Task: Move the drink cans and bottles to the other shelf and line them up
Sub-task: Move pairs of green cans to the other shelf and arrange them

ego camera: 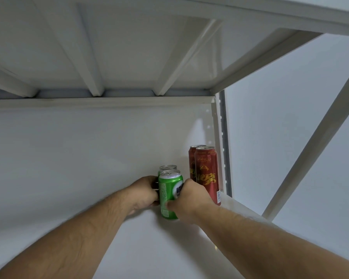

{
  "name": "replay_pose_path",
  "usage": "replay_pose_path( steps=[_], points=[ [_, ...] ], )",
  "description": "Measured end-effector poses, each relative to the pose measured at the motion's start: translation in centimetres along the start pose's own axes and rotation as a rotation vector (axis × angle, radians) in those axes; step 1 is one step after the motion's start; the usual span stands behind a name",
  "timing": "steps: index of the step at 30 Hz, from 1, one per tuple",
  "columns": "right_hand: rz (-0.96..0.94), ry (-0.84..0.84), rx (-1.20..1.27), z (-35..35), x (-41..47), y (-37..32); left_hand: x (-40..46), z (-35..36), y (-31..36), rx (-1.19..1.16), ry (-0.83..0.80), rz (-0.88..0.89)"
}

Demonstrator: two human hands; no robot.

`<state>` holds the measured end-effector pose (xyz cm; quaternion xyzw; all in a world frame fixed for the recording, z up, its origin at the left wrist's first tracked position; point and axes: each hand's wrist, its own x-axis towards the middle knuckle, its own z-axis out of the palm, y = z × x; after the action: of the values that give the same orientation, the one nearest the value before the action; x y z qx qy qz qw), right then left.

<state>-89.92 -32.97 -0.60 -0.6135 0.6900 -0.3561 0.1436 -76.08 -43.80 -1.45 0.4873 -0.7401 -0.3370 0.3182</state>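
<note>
Green cans, two, stand one behind the other between the hands: right hand (191, 198) is wrapped round the front green can (169, 195), left hand (143, 195) has fingers curled at the rear green can (167, 168). Just right of the right hand, two red cans (207, 174) already stand paired on the white shelf (149, 248). Looks partly done; no bottles visible, alignment probably ongoing.
</note>
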Motion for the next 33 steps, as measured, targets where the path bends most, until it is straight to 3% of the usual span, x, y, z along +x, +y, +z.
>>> replay_pose_path(
  steps=[5,11,17,22,33],
  points=[
    [0.017,-0.012,-0.013,0.1,-0.2,0.0,-0.4,-0.3,0.0,0.098,0.033,-0.023],
    [-0.01,-0.114,-0.202,-0.4,-1.5,-0.3,-3.2,-1.8,2.0,0.521,0.002,-0.146],
    [-0.078,-0.221,-0.329,-1.9,-5.0,-1.7,-7.9,-4.5,2.9,0.863,0.034,-0.122],
    [-0.269,-0.078,-0.589,-1.8,-9.0,-3.0,-12.6,-7.2,1.9,0.901,0.079,-0.113],
    [-0.505,-0.136,-0.69,3.4,-13.9,-10.3,-27.1,-12.4,0.3,0.927,0.268,-0.245]
  ],
)
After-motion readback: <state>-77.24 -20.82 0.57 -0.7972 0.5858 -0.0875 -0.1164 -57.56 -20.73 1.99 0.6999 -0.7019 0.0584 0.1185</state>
